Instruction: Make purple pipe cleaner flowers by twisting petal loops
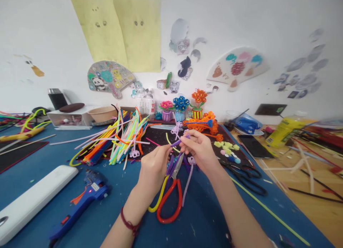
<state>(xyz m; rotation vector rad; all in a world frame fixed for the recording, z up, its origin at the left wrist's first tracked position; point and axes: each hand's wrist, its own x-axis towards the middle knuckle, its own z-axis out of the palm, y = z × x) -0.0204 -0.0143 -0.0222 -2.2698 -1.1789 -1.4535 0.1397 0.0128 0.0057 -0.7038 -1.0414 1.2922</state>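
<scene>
My left hand (154,167) and my right hand (200,149) meet above the blue table (112,212), both pinching a short purple pipe cleaner (179,142) between thumbs and fingers. My left hand also seems to keep several purple pieces against its palm. Just below the hands lie red-handled scissors (171,196), a yellow pipe cleaner (158,198) and lilac looped pieces (190,162).
A heap of coloured pipe cleaners (118,140) lies at left centre on a black mat (160,135). A blue glue gun (80,201) and a white bar (32,201) lie at the left. Black scissors (246,176), pompoms (227,148), a phone (254,146) and pipe-cleaner flower pots (180,108) stand nearby.
</scene>
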